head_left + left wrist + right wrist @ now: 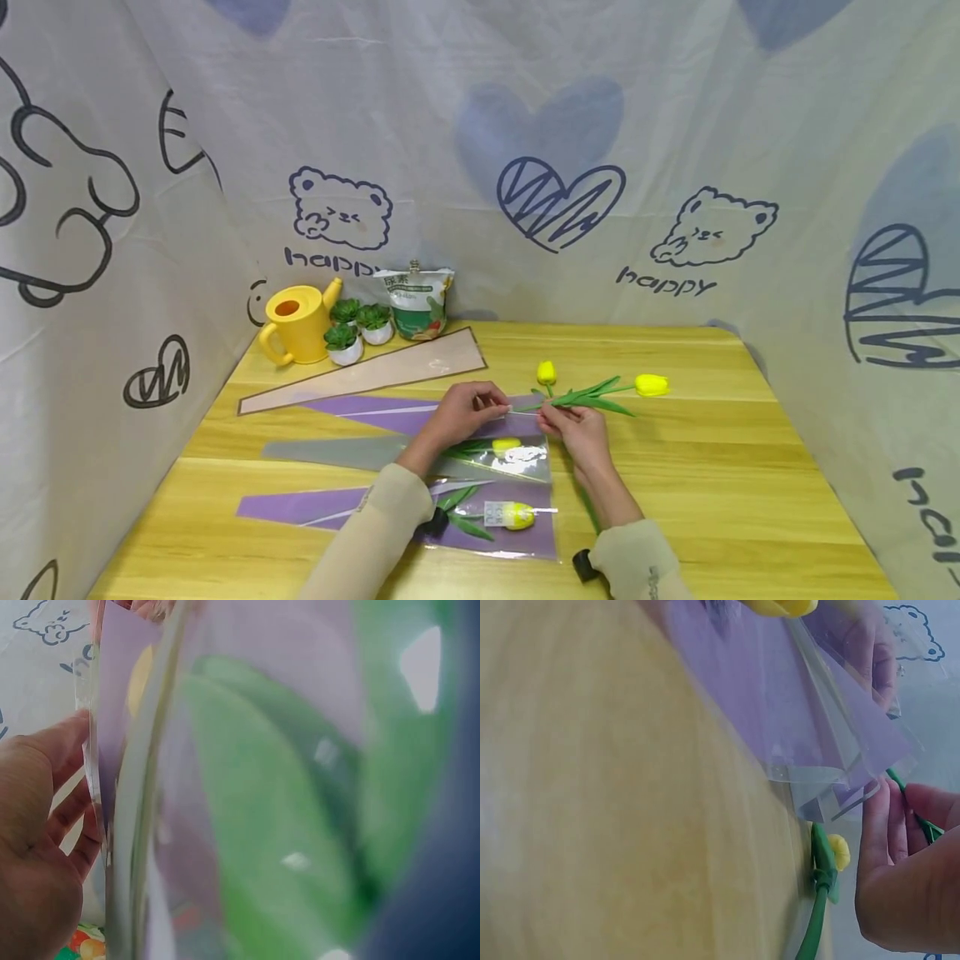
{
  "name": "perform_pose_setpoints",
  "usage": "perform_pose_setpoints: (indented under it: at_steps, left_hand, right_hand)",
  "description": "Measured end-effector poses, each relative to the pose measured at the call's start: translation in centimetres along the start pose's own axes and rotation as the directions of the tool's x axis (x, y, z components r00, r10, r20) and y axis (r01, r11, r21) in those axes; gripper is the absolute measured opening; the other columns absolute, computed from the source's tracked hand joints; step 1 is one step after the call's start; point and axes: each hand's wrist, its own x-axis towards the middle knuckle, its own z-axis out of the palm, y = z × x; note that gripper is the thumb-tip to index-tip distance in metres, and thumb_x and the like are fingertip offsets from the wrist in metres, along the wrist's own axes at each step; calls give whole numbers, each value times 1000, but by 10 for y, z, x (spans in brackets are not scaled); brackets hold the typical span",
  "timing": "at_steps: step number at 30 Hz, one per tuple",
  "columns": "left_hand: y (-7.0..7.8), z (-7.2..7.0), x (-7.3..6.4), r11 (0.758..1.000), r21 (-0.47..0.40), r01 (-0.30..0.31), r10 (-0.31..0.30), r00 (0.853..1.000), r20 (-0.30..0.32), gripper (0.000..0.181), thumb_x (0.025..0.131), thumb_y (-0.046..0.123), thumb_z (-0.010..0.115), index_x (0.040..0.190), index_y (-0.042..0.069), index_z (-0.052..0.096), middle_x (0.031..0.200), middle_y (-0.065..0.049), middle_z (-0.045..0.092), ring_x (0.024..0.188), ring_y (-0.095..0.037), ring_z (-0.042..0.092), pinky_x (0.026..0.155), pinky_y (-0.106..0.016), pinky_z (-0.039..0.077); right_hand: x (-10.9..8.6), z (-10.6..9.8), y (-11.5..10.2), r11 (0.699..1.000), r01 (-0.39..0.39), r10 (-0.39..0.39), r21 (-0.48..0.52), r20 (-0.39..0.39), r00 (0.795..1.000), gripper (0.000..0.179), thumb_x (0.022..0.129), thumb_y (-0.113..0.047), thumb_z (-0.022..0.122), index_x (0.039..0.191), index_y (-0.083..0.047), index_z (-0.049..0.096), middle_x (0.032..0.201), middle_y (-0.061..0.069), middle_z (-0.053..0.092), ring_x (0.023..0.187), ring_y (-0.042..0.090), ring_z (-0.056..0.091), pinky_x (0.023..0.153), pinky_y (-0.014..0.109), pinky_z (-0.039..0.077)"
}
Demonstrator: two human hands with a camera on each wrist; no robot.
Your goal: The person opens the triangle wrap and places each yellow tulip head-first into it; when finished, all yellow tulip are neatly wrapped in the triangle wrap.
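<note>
My left hand (467,410) pinches the open end of the farthest purple flower sleeve (375,410). In the left wrist view, its thumb and fingers lie at the clear plastic edge. My right hand (581,433) holds a yellow artificial tulip (651,385) by its stem, with the bud pointing right and the stem end at the sleeve's mouth. Another yellow tulip (546,372) lies behind that hand, its stem running under the right forearm. Nearer me, a grey sleeve (322,450) and a purple sleeve (281,506) each contain a yellow tulip, partly covered by my left arm.
A beige sleeve (375,375) with a dark border lies slanted behind the others. At the back left stand a yellow watering can (303,329), three small potted succulents (345,343) and a clipped green-and-white bag (417,308). Printed cloth surrounds the wooden table (712,483).
</note>
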Motion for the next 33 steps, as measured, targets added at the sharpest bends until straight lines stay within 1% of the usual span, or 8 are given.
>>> perform_pose_setpoints:
  at_steps: [4, 8, 11, 17, 23, 26, 30, 33]
  left_hand:
    - [0, 2, 1, 1000, 2, 4, -4, 1000, 2, 9, 96, 25, 76, 97, 16, 78, 87, 5, 73, 73, -7, 60, 68, -24, 52]
    - [0, 3, 1, 1000, 5, 12, -12, 1000, 2, 8, 96, 25, 76, 97, 17, 78, 86, 5, 72, 72, -7, 60, 68, -24, 52]
    - [1, 4, 1, 1000, 15, 14, -14, 1000, -3, 9, 97, 26, 75, 96, 17, 78, 86, 5, 72, 72, -7, 59, 67, -24, 51]
    - [1, 6, 1, 1000, 16, 8, -8, 1000, -15, 6, 97, 24, 75, 95, 18, 77, 85, 5, 72, 71, -7, 59, 66, -24, 50]
    - [0, 8, 1, 1000, 16, 26, -26, 999, -21, 5, 96, 22, 76, 97, 18, 78, 85, 4, 72, 72, -7, 59, 67, -24, 51]
    - [-2, 10, 1, 1000, 17, 14, -13, 1000, -28, 9, 96, 24, 76, 97, 15, 78, 86, 3, 73, 72, -6, 59, 67, -24, 51]
    - [-4, 10, 1, 1000, 16, 3, -2, 999, -36, 12, 96, 25, 76, 97, 14, 78, 85, 3, 73, 71, -6, 59, 66, -23, 51]
    - [-4, 11, 1, 1000, 14, 0, 1, 999, -43, 9, 96, 24, 76, 95, 15, 77, 85, 3, 73, 71, -6, 59, 66, -23, 51]
  right_hand:
    - [1, -1, 1, 1000, -13, 13, -19, -7, 1000, 28, 97, -3, 71, 119, 14, 66, 91, 12, 79, 79, 12, 75, 76, 24, 62]
    - [4, 0, 3, 999, -12, 11, -39, -26, 1000, 27, 96, -3, 71, 116, 15, 67, 90, 13, 78, 75, 12, 73, 72, 23, 62]
    - [6, 0, 4, 999, -17, 15, -48, -32, 999, 24, 95, -2, 72, 113, 14, 68, 88, 12, 77, 72, 12, 71, 68, 23, 61]
    - [8, -1, 5, 995, -42, 41, -88, -10, 999, 26, 96, -8, 73, 113, 12, 69, 84, 5, 75, 71, 10, 68, 66, 21, 59]
    - [10, -2, 6, 994, -69, 70, -88, 11, 997, 25, 96, -9, 73, 112, 10, 68, 88, 7, 73, 74, 11, 69, 70, 22, 60]
    - [10, -1, 6, 993, -85, 86, -83, 4, 996, 25, 97, -9, 73, 112, 9, 68, 90, 9, 73, 73, 12, 70, 71, 22, 61]
    - [9, -2, 7, 992, -107, 107, -69, -1, 994, 25, 98, -8, 71, 114, 11, 68, 89, 10, 75, 72, 12, 72, 71, 23, 61]
    - [7, -3, 6, 990, -122, 123, -65, 7, 992, 27, 99, -7, 69, 116, 14, 67, 89, 10, 76, 74, 12, 74, 73, 23, 62]
